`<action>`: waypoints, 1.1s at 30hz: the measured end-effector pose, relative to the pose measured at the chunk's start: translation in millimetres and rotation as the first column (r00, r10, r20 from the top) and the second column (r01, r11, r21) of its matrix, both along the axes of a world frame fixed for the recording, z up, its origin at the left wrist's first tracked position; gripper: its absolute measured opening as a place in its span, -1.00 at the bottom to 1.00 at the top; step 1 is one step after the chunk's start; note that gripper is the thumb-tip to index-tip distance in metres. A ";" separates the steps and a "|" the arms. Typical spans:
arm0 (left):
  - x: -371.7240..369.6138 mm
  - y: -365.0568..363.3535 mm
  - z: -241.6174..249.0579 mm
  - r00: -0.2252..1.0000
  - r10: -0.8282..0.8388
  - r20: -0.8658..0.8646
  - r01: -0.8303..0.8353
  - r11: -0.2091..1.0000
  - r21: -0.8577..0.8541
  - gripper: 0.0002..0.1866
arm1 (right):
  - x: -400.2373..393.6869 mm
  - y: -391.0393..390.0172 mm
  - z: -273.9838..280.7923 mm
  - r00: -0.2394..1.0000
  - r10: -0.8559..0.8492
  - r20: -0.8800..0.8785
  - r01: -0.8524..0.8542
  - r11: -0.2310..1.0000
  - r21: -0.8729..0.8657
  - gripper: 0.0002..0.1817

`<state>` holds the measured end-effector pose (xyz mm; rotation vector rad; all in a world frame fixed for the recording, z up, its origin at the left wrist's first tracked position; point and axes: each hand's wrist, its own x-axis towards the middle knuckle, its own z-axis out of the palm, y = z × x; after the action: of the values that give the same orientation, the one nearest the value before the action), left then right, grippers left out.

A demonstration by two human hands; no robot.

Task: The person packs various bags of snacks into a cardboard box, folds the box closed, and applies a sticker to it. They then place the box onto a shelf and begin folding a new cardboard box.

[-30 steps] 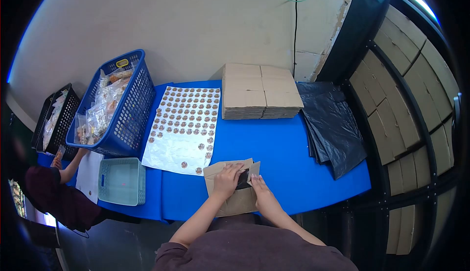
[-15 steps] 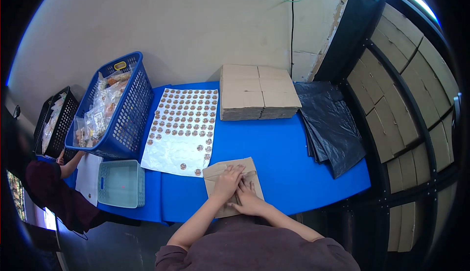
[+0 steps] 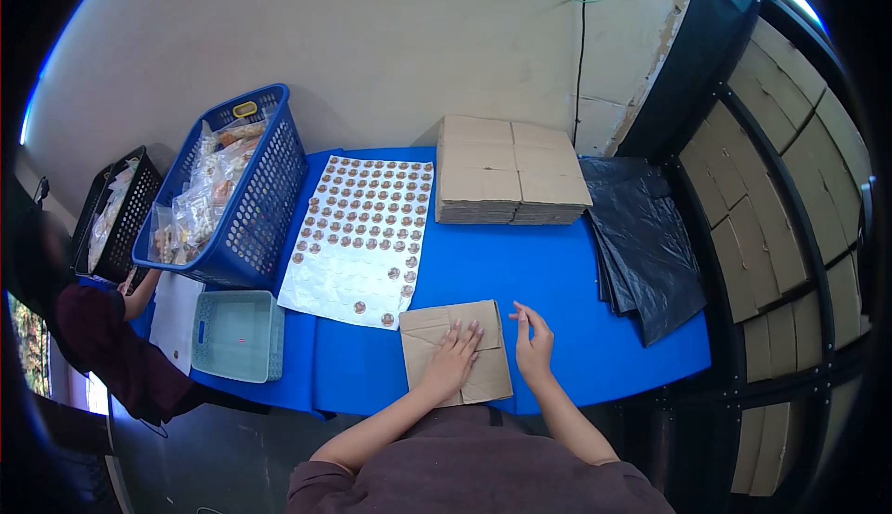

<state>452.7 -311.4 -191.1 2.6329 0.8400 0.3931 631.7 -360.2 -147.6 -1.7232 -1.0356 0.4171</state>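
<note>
Left hand spread flat on the carton, right hand open alongside; looks light, stiffish, best held by its edges.

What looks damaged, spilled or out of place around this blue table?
The wall's edge at the back right looks chipped, its surface broken in a ragged strip. The sticker sheet is wrinkled, with a bare patch low down, probably just from use. I see nothing spilled.

One folded carton, one cardboard stack, one blue basket, one black basket, one tray
</note>
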 end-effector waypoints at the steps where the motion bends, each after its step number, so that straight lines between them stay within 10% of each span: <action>1: -3.3 1.1 -0.3 1.000 0.007 -0.004 -0.007 1.000 0.002 -0.47 | -1.8 9.1 -0.6 1.000 0.007 -0.004 -0.007 1.000 0.002 -0.68; 4: -11.4 6.7 3.5 0.991 -0.033 0.128 0.045 0.995 -0.091 -0.48 | -12.5 41.2 4.6 0.991 0.085 0.105 -0.093 0.993 0.070 -0.60; 11: -50.5 40.7 16.9 0.842 0.540 -0.028 -0.535 0.839 0.095 -0.37 | -41.5 90.2 -30.3 0.749 0.362 0.554 -0.363 0.925 -0.114 -0.56; 12: -57.1 49.1 2.7 0.808 0.579 0.109 -0.560 0.813 -0.161 -0.33 | -44.6 91.2 -39.0 0.701 0.383 0.602 -0.370 0.917 -0.152 -0.57; 14: -68.6 62.7 -23.5 0.720 0.669 0.181 -0.448 0.649 -0.616 -0.25 | -49.0 83.9 -42.7 0.708 0.456 0.540 -0.401 0.888 -0.225 -0.60; 17: -64.8 56.0 -26.9 0.770 0.610 0.189 -0.268 0.577 -0.771 -0.26 | -45.4 76.0 -25.2 0.738 0.534 0.413 -0.412 0.841 -0.352 -0.64; 32: -38.5 69.8 -44.3 0.767 0.567 0.299 0.083 0.375 -0.923 -0.36 | 41.9 49.5 -33.9 0.952 0.191 0.237 -0.125 0.955 -0.269 -0.69; 33: -38.6 70.6 -42.4 0.780 0.545 0.307 0.091 0.387 -0.918 -0.34 | 48.9 46.8 -44.2 0.993 0.115 0.003 -0.110 0.959 -0.261 -0.65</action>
<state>414.1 -240.8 -233.5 1.2133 0.8648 0.5604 680.6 -313.4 -191.8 -1.9078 -1.1362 0.6351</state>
